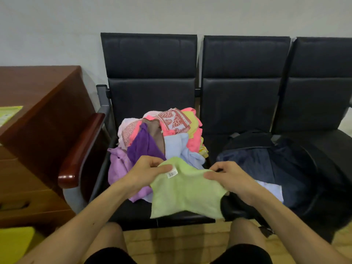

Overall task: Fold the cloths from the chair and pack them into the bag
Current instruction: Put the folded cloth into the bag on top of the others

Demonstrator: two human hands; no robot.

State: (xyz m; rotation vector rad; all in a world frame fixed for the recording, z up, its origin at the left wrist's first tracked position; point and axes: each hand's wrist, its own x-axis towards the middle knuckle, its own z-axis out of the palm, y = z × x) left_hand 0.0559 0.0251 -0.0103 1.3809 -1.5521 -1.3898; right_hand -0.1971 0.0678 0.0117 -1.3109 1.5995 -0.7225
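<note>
**Head view.** A light green terry cloth hangs in the lower centre of the frame, in front of the seat edge, held up by its top edge. The left hand pinches the upper left corner, its thumb just beside a small white barcode label at that edge. The right hand pinches the upper right corner, fingers curled over the fabric. Both hands hold the same cloth, set apart across its width.

Behind the cloth, at frame centre, a loose pile of mixed cloths lies on the seat of the leftmost black padded chair. The pile shows purple, lilac, pale blue, pink, yellow and a red-and-white leaf print.

Right of centre, an open dark navy fabric bag rests on the neighbouring seat, with a pale lilac cloth showing inside it.

A glossy reddish wooden armrest bounds the chair at left. Beyond it, at the left edge, stands a brown wooden surface bearing a yellow-green sheet.
</note>
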